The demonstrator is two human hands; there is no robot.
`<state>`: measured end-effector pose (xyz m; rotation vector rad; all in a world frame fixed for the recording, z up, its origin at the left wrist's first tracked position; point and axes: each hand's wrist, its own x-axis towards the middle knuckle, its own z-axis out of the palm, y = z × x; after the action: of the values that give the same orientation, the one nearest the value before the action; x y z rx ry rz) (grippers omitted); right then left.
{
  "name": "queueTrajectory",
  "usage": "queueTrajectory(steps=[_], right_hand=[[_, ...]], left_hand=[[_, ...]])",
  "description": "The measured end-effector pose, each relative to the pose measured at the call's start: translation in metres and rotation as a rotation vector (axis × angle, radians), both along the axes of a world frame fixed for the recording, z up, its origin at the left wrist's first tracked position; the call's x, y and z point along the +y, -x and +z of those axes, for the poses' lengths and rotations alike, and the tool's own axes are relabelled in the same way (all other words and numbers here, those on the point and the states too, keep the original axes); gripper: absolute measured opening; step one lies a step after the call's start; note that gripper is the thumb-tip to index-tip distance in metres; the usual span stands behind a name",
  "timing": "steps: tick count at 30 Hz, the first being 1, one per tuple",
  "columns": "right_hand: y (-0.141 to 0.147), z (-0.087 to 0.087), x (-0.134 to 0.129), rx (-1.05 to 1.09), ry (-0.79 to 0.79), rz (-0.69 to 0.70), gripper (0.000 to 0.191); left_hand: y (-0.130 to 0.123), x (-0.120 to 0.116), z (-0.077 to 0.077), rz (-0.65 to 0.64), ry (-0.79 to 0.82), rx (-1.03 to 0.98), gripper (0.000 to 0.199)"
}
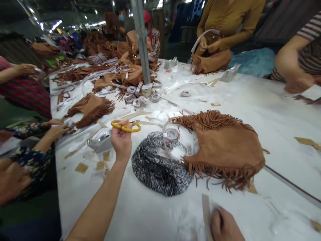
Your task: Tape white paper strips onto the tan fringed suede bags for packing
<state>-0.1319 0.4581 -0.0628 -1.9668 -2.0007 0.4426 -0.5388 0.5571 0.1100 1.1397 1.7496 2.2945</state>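
Observation:
My left hand is raised over the table with its fingers closed on a pair of scissors with yellow handles. At the bottom edge my right hand is curled and a little blurred, beside a tan strip; whatever its fingers hold, if anything, is hidden. Between and beyond my hands lies a brown fringed bag, flat on the table. A black-and-white patterned cloth piece sits at its left, with a wrapped strap coil at its upper edge.
Several coiled straps lie around a metal post. More brown bags are piled behind, and another fringed bag is at left. A metal tape dispenser stands near my left hand. Co-workers' hands work at the left edge; others sit opposite.

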Motion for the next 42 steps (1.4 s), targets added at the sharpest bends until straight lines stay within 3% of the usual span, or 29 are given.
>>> queueTrajectory(steps=[3,6,9,12,14,16,18,20,22,25,28,32,35,38,42], right_hand=[[0.013,0.012,-0.002,-0.058,-0.043,-0.049,0.040],[0.022,0.015,-0.006,-0.050,-0.068,-0.045,0.038],[0.023,0.021,-0.006,-0.023,-0.073,-0.041,0.038],[0.021,0.039,-0.007,0.078,-0.031,-0.058,0.042],[0.023,0.059,-0.012,0.159,-0.049,-0.077,0.047],[0.033,0.082,-0.025,0.218,-0.074,-0.079,0.049],[0.050,0.103,-0.046,0.309,-0.009,-0.040,0.049],[0.076,0.118,-0.074,0.519,0.177,0.011,0.050],[0.106,0.126,-0.104,0.782,0.419,0.045,0.052],[0.154,0.127,-0.140,0.992,0.670,0.074,0.051],[0.190,0.123,-0.160,1.026,0.721,0.122,0.047],[0.214,0.117,-0.174,0.958,0.730,0.269,0.048],[0.219,0.106,-0.180,0.795,0.656,0.316,0.052],[0.224,0.092,-0.183,0.410,0.500,0.356,0.047],[0.244,0.079,-0.187,0.172,0.462,0.377,0.037]], left_hand=[[-0.048,-0.093,-0.022,-0.022,0.053,-0.154,0.023],[-0.092,-0.184,-0.050,-0.086,0.219,-0.330,0.020],[-0.118,-0.254,-0.079,-0.191,0.411,-0.468,0.018],[-0.120,-0.300,-0.102,-0.216,0.497,-0.575,0.022],[-0.111,-0.326,-0.113,-0.269,0.554,-0.641,0.037],[-0.096,-0.351,-0.120,-0.322,0.646,-0.654,0.051],[-0.080,-0.374,-0.121,-0.258,0.762,-0.591,0.053],[-0.068,-0.390,-0.114,-0.091,0.845,-0.501,0.047],[-0.063,-0.396,-0.101,-0.029,0.853,-0.536,0.047],[-0.068,-0.389,-0.077,-0.278,0.792,-0.909,0.065],[-0.080,-0.378,-0.063,-0.531,0.767,-1.234,0.079],[-0.084,-0.378,-0.066,-0.568,0.787,-1.178,0.060],[-0.077,-0.386,-0.078,-0.402,0.792,-1.071,0.047],[-0.065,-0.395,-0.092,-0.244,0.771,-1.004,0.042],[-0.054,-0.397,-0.105,-0.179,0.765,-0.924,0.039]])
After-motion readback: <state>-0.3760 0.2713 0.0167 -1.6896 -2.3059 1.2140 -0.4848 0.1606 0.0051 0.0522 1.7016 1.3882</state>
